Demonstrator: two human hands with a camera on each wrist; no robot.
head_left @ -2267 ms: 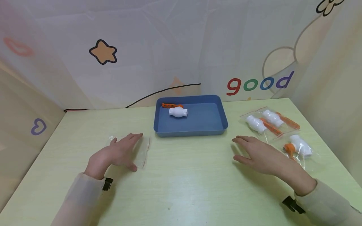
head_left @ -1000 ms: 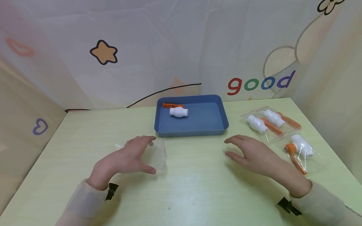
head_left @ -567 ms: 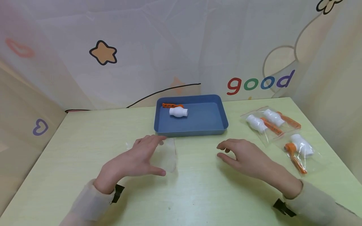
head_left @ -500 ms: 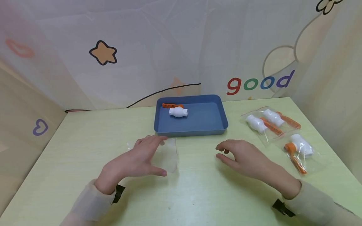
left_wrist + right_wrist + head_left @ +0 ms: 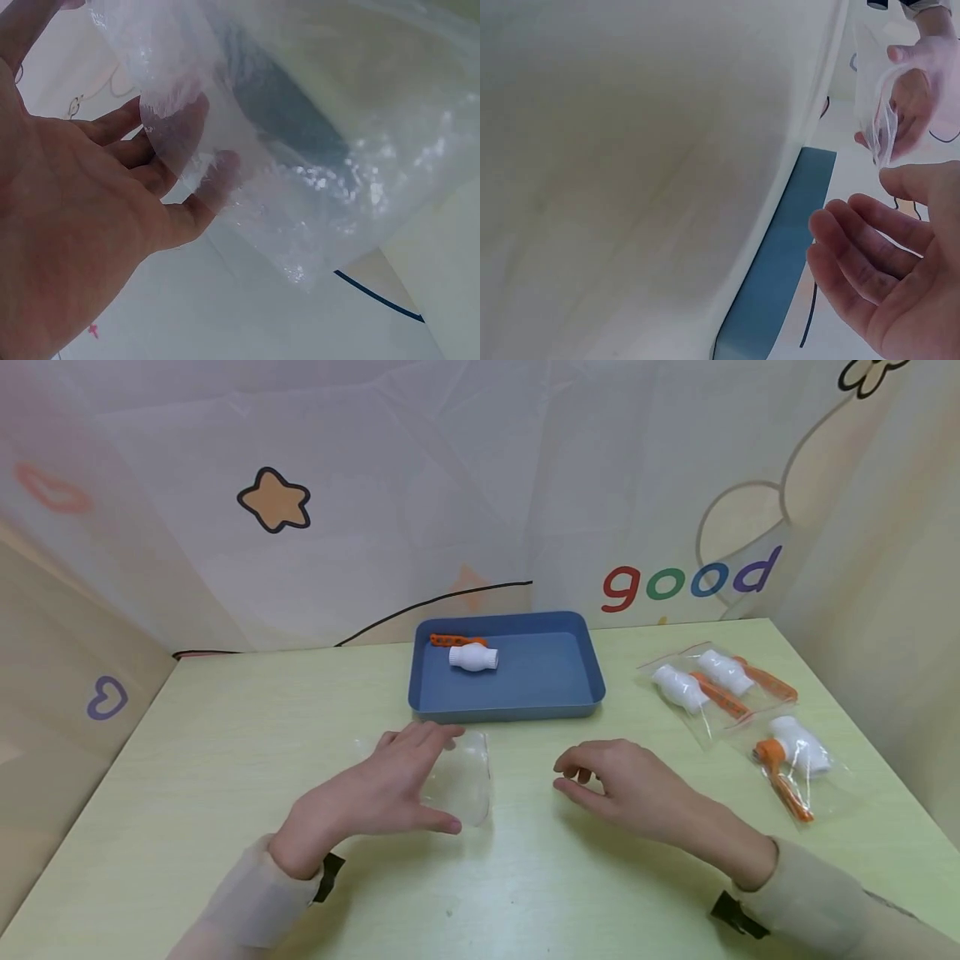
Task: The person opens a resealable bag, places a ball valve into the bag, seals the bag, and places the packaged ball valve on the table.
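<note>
My left hand (image 5: 382,793) holds a clear zip bag (image 5: 468,785) over the table, its thumb and fingers spread along opposite edges. In the left wrist view, fingers show through the crinkled film of the bag (image 5: 375,172). The right wrist view shows the bag's reddish-edged mouth (image 5: 880,112) turned toward my right hand. That right hand (image 5: 630,785) hovers to the right of the bag, fingers loosely bent and holding nothing. Behind both hands stands a blue tray (image 5: 540,677), holding a white plastic piece with ribbed ends (image 5: 473,657) and an orange handle (image 5: 453,641).
On the right side of the table (image 5: 525,877) lie several clear bags, each with a white piece (image 5: 801,746) and an orange handle (image 5: 783,785). A printed cloth curtain (image 5: 420,493) hangs along the table's back edge.
My left hand has carried the bag rightward from the left part of the table. My right hand has moved left, away from the packed bags, its fingers bending more. The tray has stayed put.
</note>
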